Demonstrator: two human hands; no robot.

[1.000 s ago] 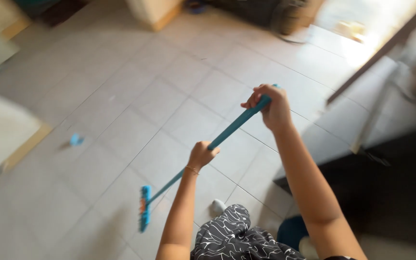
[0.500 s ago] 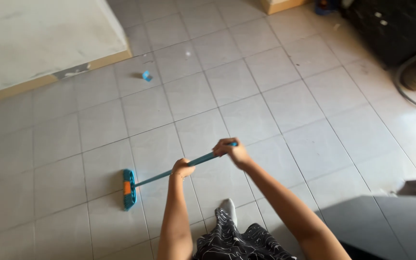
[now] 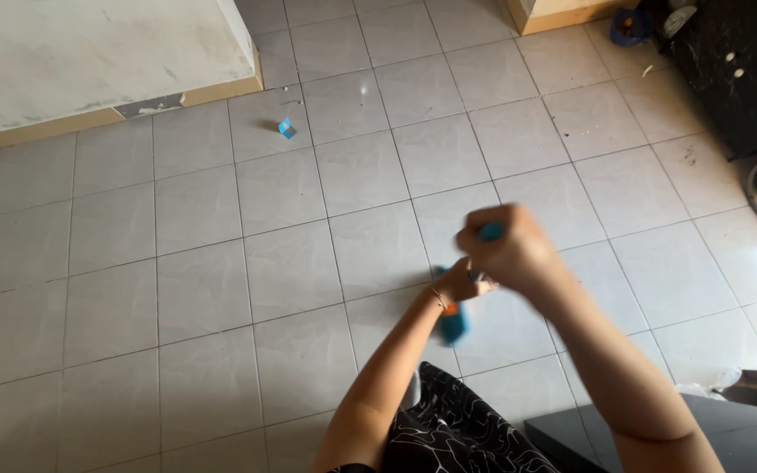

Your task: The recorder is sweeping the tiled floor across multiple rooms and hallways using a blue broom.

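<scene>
Looking down from the head camera: right hand (image 3: 510,250) fisted around the top of a slim teal plastic broom handle (image 3: 489,232); left hand (image 3: 463,282) closed on it lower down. Blurred teal brush head with orange band (image 3: 453,322) sits just below the hands, above pale glossy square floor tiles (image 3: 203,289). Small blue scrap (image 3: 287,129) lies well apart, near a white marbled slab with wooden edging (image 3: 89,52).

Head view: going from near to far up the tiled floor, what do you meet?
Patterned black garment → blue broom head → left hand → right hand on the blue handle → small blue object → pale raised slab.
</scene>
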